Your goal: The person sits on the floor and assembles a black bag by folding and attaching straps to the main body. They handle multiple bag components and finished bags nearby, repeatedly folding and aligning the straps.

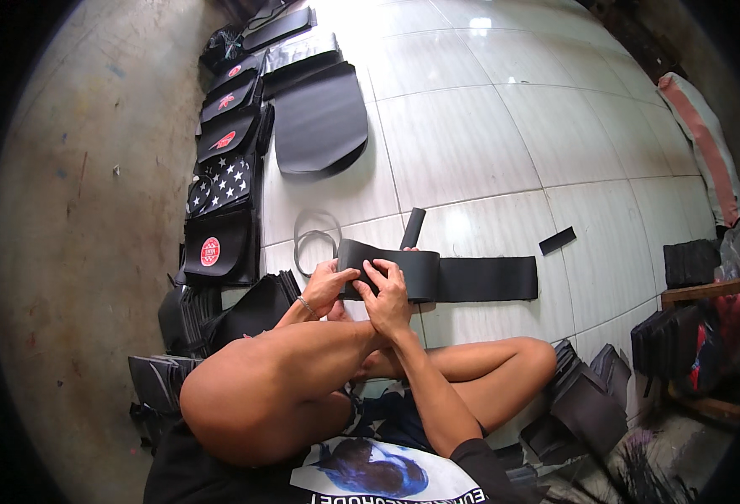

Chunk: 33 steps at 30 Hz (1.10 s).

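A long, wide black strip of sheet material [487, 279] lies across my feet and the floor. Its left part is folded back over itself in a loop. My left hand [324, 287] grips the strip's left end, the thumb on top and the other fingers partly hidden at the edge. Beside it, my right hand [386, 294] rests on the folded part with bent fingers and thumb holding the material. A short black strip [413, 228] sticks out just beyond the fold. Next to my left hand, a thin greyish band [297, 244] lies in loops on the floor.
A small black piece [557, 241] lies right on the tiles [454, 126]. Large black rounded panels [319, 122] lie at far left, beside stacked black flaps [223, 239] with red or star prints. More black pieces [584, 412] pile at right, near a wooden rack [706, 291].
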Tool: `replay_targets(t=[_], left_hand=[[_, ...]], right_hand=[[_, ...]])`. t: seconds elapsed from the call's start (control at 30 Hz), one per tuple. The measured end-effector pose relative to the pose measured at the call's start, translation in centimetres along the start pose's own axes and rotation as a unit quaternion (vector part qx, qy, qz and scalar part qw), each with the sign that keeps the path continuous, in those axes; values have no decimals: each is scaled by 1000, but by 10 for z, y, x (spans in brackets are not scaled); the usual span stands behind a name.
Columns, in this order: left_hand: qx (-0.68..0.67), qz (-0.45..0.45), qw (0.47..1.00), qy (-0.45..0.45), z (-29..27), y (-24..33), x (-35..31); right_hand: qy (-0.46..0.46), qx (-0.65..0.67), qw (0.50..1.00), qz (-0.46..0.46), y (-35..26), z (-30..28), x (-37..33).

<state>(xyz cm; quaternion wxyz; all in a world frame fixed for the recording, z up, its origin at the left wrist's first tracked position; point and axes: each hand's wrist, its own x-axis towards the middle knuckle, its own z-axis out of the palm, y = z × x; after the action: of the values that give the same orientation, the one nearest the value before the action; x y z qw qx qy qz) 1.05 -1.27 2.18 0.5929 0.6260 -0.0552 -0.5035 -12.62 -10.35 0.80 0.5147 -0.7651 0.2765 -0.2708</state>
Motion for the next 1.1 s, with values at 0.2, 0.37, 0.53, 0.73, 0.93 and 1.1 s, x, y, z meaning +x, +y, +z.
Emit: replay_targets(t=[0.2, 0.37, 0.53, 0.73, 0.93, 1.1], left_hand=[[102, 52, 992, 61, 27, -2, 5], [29, 56, 996, 61, 19, 1, -2], [21, 31, 998, 50, 18, 3, -5], [12, 15, 999, 51, 6, -6, -6], [45, 16, 999, 22, 14, 1, -2], [76, 55, 995, 42, 8, -8, 3]], right_hand=[[122, 18, 992, -1, 17, 1, -1], [195, 73, 973, 97, 58, -42, 13], [362, -190, 886, 218, 196, -220, -4], [321, -27, 944, 71, 99, -147, 14], [68, 52, 995, 42, 13, -4, -5], [83, 41, 993, 68, 11, 7, -6]])
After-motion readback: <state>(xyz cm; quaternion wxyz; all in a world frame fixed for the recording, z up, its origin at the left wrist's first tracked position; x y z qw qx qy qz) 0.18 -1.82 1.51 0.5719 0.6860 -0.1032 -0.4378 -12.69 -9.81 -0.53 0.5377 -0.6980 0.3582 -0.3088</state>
